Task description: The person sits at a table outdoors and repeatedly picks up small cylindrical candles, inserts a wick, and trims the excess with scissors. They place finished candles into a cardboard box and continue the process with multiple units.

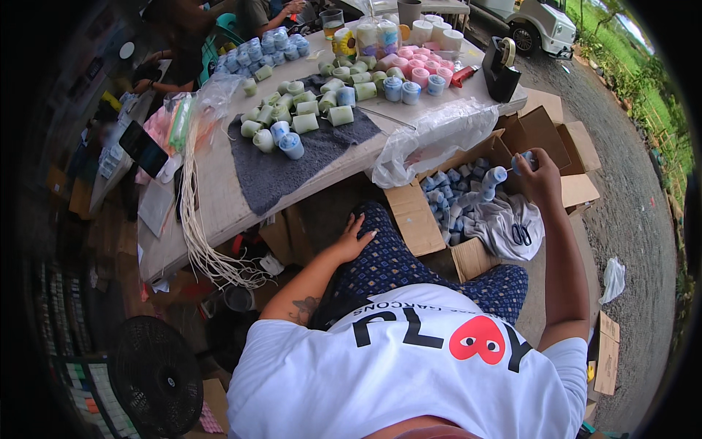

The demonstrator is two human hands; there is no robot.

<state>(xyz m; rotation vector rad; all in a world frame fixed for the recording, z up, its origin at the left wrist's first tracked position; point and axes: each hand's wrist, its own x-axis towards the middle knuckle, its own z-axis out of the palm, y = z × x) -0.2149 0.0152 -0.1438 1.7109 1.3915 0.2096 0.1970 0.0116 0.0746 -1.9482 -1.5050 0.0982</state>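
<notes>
My right hand (pixel 540 178) is raised over the cardboard box (pixel 415 219), its fingers closed around a small light-blue candle (pixel 521 162). Inside the box lie many blue and white candles (pixel 447 192), beside a white cloth (pixel 504 225) with dark-handled scissors (pixel 521 234) on it. My left hand (pixel 352 238) rests on my thigh, fingers spread, holding nothing. On the table (pixel 208 212) a dark grey towel (pixel 267 175) bears several pale green candles (pixel 306 122). A few blue candles (pixel 291 145) stand among them.
Pink candles (pixel 420 75), a black tape dispenser (pixel 502 69) and plastic wrap (pixel 439 143) sit toward the table's right. White wick cords (pixel 191 205) hang off its left edge near a phone (pixel 142 148). A black fan (pixel 155 377) stands lower left. Other people work beyond the table.
</notes>
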